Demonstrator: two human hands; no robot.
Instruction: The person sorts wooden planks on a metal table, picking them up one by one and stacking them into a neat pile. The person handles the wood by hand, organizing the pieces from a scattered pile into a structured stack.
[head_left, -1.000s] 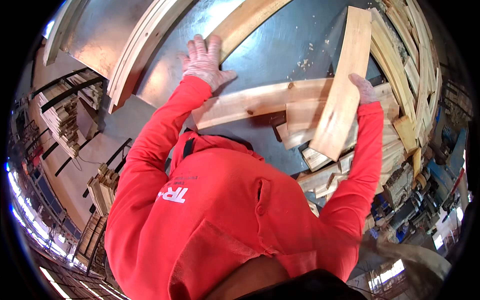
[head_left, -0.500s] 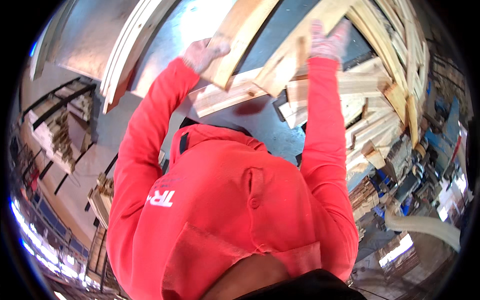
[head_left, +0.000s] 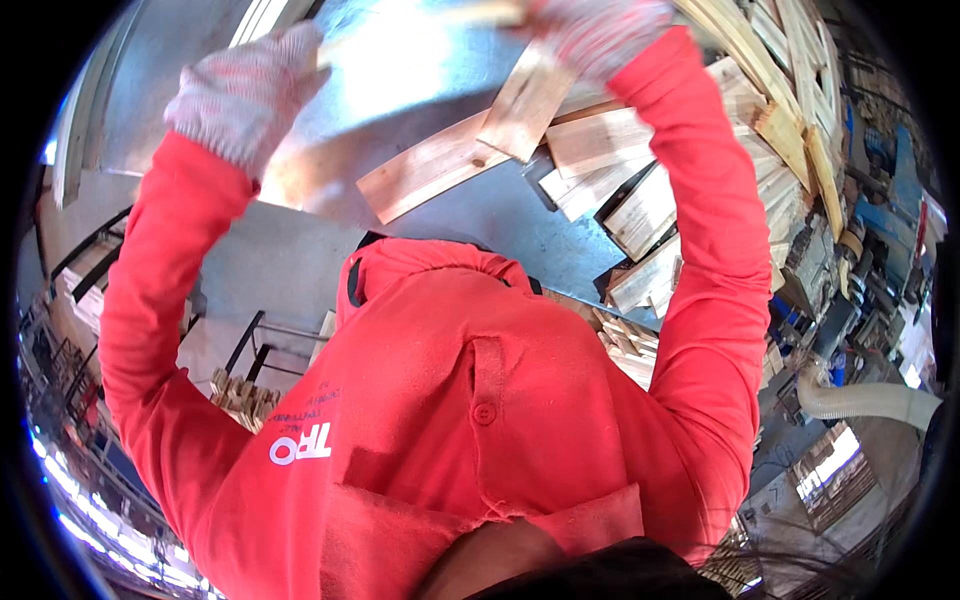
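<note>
My left hand (head_left: 240,95), in a pale red-flecked knit glove, is closed round one end of a narrow wooden board (head_left: 430,20) at the upper left. The board is seen nearly edge-on and blurred, spanning toward my right hand (head_left: 605,35). That hand wears the same kind of glove and is closed at the other end, its fingers partly cut off by the top edge. Below them a wooden plank (head_left: 425,165) lies on the shiny metal table (head_left: 520,220), with a shorter board (head_left: 528,100) touching its right end.
More loose planks (head_left: 600,140) lie overlapped on the right, beside long strips (head_left: 745,45) along the far right. Stacked wood (head_left: 245,400) sits on a rack at lower left. Machinery and a ribbed hose (head_left: 865,402) stand at the right.
My left hand has moved left and my right hand up and slightly left. The two boards under my hands have left their places; one narrow board is now between the hands.
</note>
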